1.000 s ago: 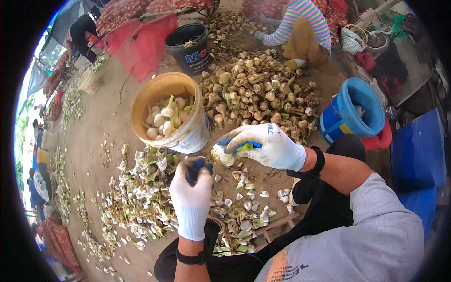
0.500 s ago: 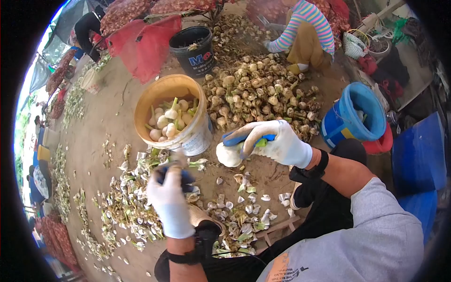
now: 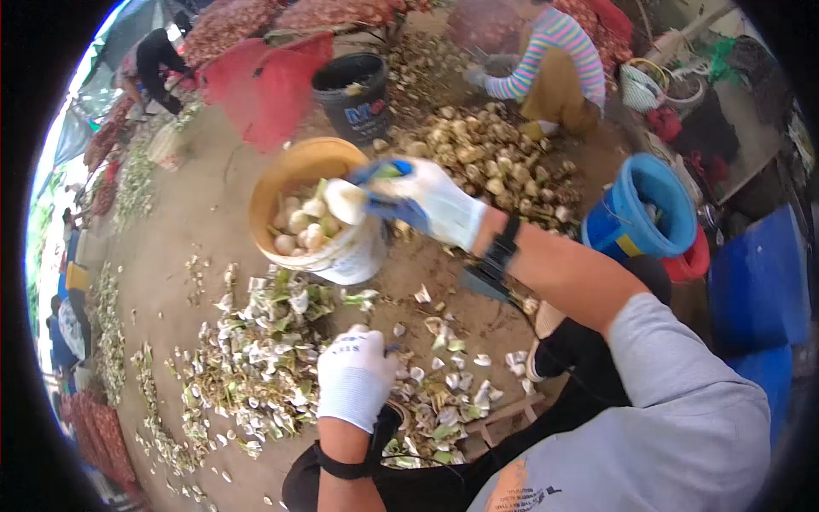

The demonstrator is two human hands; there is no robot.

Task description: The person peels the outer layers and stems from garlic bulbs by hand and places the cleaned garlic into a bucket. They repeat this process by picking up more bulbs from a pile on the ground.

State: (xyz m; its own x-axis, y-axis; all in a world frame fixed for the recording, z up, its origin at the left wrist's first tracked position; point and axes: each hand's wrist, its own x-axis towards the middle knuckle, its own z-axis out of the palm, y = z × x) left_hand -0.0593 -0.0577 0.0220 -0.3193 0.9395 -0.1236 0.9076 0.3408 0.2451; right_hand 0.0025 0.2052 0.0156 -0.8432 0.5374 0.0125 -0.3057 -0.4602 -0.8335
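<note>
My right hand, in a white glove with a blue palm, is closed around the green stem end of a peeled white garlic bulb. It holds the bulb over the right rim of a bucket, yellowish inside, where several cleaned garlic bulbs lie. My left hand, gloved alike, is lower down above the peelings, back upward and fingers curled. Whatever those fingers hold, if anything, is hidden. Beneath and left of it spreads a heap of garlic skins and leaves.
Beyond the bucket lies a pile of untrimmed garlic. A black bucket stands behind, a blue bucket at right. A co-worker in a striped top crouches at the far side. Red mesh sacks line the back.
My right hand has carried the garlic bulb left and away from me to the bucket. My left hand has moved down and slightly right. A person at the far left has bent lower.
</note>
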